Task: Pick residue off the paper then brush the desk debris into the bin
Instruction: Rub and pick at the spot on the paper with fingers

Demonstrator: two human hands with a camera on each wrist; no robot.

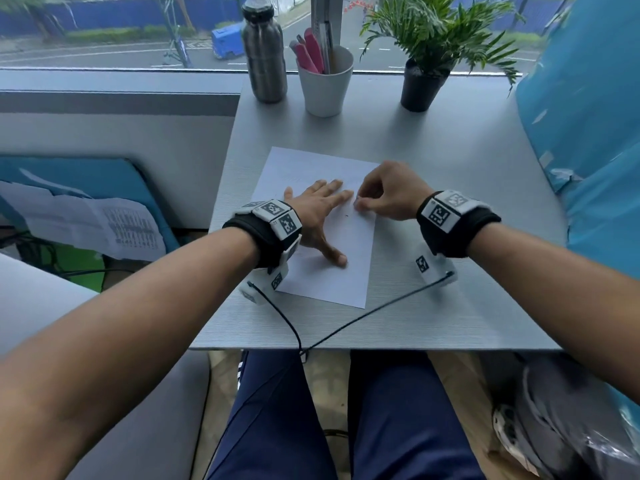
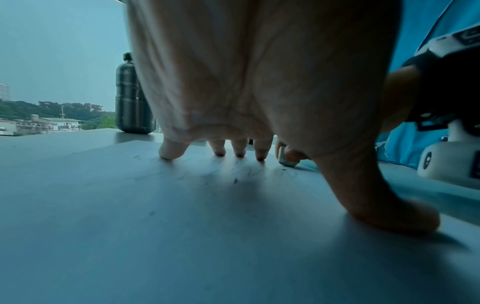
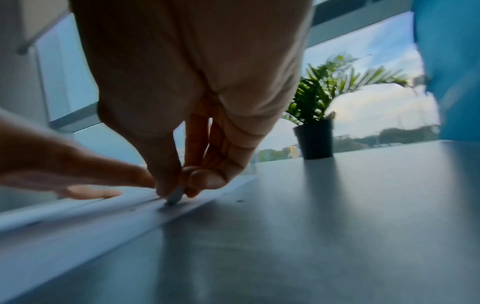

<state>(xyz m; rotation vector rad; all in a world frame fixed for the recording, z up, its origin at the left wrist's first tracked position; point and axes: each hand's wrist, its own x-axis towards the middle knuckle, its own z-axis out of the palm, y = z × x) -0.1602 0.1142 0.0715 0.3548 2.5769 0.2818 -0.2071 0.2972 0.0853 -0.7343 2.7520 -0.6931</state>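
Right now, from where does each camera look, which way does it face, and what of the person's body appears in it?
Head: sits above, faces forward and down at the desk and the paper; shows both forearms, left hand, right hand, and the lap.
Left wrist: low under the left hand, faces the window past the bottle; shows the palm and spread fingers on the paper.
Right wrist: low under the right hand, faces the plant; shows fingers pinching a small eraser.
Shared: both wrist views show the eraser and the other hand.

Matt white paper [image 1: 318,268]; grey fine-grained matt desk [image 1: 450,299]; ribbed brushed-metal bottle [image 1: 263,57].
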